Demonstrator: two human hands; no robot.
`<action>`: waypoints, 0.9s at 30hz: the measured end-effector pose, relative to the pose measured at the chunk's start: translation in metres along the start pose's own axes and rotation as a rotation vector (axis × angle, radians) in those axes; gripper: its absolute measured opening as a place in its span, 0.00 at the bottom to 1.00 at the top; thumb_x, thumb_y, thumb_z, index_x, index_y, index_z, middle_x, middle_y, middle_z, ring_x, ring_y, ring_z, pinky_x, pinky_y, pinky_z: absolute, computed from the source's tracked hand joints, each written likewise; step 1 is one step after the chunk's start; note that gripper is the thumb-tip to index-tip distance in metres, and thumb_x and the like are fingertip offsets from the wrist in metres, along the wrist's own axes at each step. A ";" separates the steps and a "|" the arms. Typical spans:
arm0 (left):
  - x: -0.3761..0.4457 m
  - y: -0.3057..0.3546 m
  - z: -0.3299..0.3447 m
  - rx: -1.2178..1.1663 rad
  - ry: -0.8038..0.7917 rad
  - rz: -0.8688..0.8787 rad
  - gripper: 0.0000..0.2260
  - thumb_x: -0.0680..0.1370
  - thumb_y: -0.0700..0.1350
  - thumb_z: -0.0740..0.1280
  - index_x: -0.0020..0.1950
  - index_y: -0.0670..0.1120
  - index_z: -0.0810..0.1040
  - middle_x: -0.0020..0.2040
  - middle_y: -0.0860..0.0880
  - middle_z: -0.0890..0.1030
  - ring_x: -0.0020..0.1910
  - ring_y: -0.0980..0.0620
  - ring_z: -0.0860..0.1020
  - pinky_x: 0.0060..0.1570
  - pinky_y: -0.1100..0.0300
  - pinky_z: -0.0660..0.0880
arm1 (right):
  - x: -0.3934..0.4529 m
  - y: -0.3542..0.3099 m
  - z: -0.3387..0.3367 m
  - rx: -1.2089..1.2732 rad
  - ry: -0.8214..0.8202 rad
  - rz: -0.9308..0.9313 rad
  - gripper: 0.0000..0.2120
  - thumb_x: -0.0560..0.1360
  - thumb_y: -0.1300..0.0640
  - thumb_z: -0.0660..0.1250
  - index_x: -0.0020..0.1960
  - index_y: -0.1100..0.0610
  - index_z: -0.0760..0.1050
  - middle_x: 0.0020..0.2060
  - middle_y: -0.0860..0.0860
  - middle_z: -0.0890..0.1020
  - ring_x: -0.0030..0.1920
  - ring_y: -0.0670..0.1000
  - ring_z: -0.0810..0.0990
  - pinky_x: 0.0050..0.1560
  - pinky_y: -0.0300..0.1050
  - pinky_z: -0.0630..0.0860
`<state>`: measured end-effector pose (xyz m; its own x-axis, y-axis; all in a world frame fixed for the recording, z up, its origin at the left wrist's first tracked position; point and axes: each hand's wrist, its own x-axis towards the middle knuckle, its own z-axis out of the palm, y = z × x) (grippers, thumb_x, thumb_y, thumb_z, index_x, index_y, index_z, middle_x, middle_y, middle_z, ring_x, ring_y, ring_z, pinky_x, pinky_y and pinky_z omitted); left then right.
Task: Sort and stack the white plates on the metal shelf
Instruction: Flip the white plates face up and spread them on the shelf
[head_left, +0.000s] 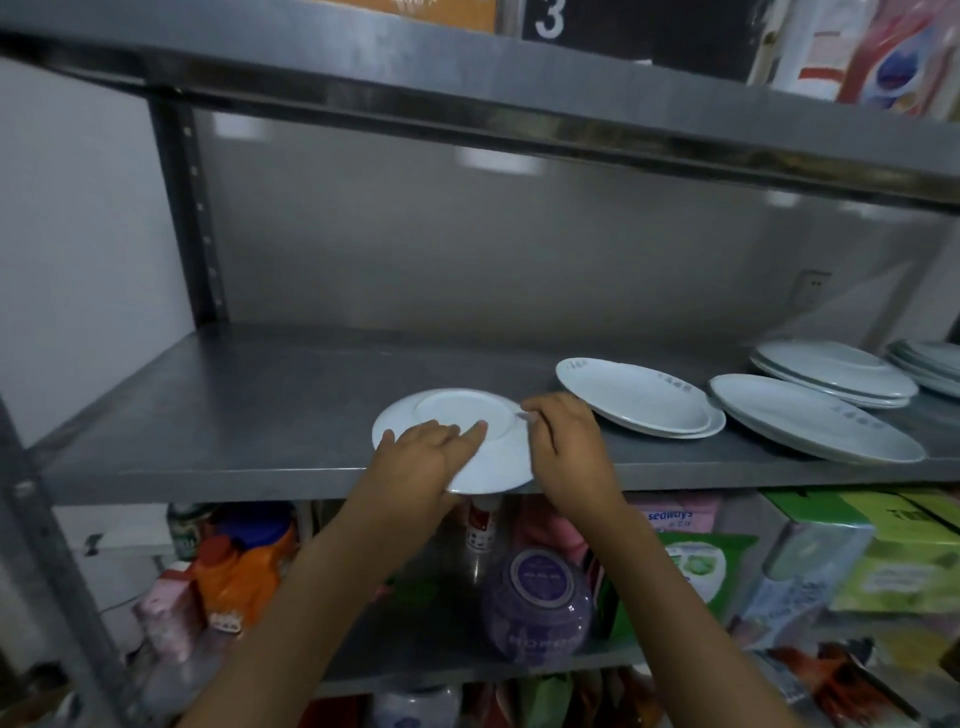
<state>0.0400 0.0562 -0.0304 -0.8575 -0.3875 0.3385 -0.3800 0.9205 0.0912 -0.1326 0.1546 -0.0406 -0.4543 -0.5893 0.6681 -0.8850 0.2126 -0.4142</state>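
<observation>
1. Nearest you, below the working level, the lower shelf is crowded with an orange bottle, a purple jar and green packets; none of it belongs to the sorting, so leave it be.
2. Your left hand lies with its fingers fairly straight across the upturned plate, pressing on its underside; I judge this keeps it steady where its near rim hangs over the front edge of the metal shelf.
3. Your right hand sits at the plate's right rim, fingers curled; it looks to be pinching the edge, though the fingertips are blurred and I cannot tell for sure; such a hold would suit turning or sliding the plate.
4. Just right of that hand and a little farther back, a short pile of oval plates rests face up; likely where matching ones belong.
5. Farther right lies a single large oval plate; behind it a far stack, with another stack cut off at the frame's right edge; shapes look grouped, so match the round one carefully.
</observation>
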 end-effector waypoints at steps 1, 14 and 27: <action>-0.002 0.002 -0.006 0.020 0.013 0.010 0.29 0.80 0.45 0.62 0.78 0.55 0.53 0.77 0.51 0.60 0.75 0.49 0.56 0.72 0.46 0.55 | -0.002 -0.001 -0.002 0.042 -0.019 0.018 0.12 0.79 0.60 0.57 0.55 0.57 0.78 0.50 0.52 0.78 0.53 0.51 0.74 0.55 0.46 0.72; 0.020 -0.004 -0.047 -0.445 0.821 0.090 0.16 0.74 0.30 0.64 0.57 0.43 0.82 0.54 0.47 0.83 0.54 0.50 0.80 0.58 0.58 0.74 | 0.014 -0.012 -0.035 0.381 0.035 0.163 0.12 0.78 0.55 0.63 0.61 0.50 0.76 0.54 0.45 0.81 0.55 0.44 0.78 0.58 0.46 0.75; 0.095 0.059 -0.053 -1.093 0.809 -0.117 0.16 0.77 0.42 0.69 0.64 0.50 0.75 0.56 0.56 0.79 0.54 0.62 0.78 0.54 0.67 0.74 | 0.022 0.036 -0.103 0.094 0.428 0.168 0.07 0.79 0.55 0.62 0.44 0.55 0.74 0.34 0.46 0.76 0.35 0.46 0.73 0.34 0.41 0.68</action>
<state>-0.0451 0.0766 0.0565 -0.2548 -0.6753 0.6921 0.3535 0.6011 0.7167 -0.1851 0.2293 0.0230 -0.6095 -0.1740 0.7735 -0.7913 0.1944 -0.5798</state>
